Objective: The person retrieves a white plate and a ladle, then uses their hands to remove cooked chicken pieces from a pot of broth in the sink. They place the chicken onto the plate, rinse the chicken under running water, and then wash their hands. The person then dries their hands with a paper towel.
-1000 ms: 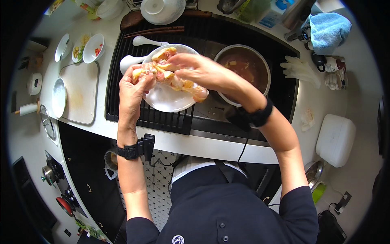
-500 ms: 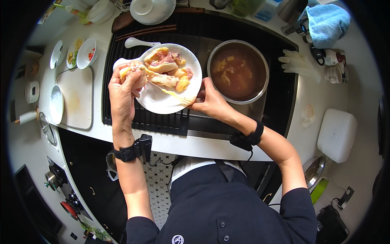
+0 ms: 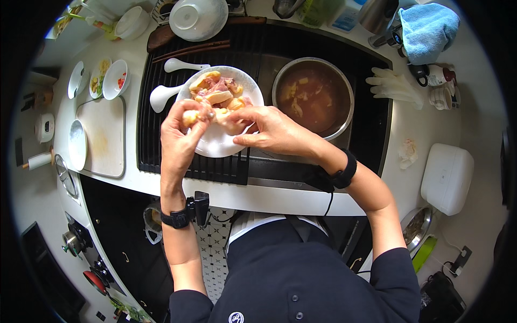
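Observation:
Raw chicken pieces [image 3: 219,89] lie heaped on the far part of a white plate [image 3: 212,144], over a black slatted rack. Above the near half of the plate, my left hand [image 3: 180,132] is closed on a pale, yellowish chicken piece [image 3: 189,118]. My right hand [image 3: 277,129] has its thumb and fingers closed on the other end of this meat, partly hidden behind the fingers. To the right of the plate stands a metal pot [image 3: 350,102] of reddish water with chicken bits in it.
White spoons [image 3: 161,98], chopsticks [image 3: 191,50] and an upturned bowl [image 3: 198,19] are around the plate. Small bowls [image 3: 114,81] and a cutting board [image 3: 110,137] are at left. At right lie a glove [image 3: 396,86], a blue cloth [image 3: 429,32] and a white box [image 3: 447,177].
My right hand has left the plate's rim and moved left onto the chicken piece. My left hand has shifted slightly right and nearer, uncovering a spoon beside the plate.

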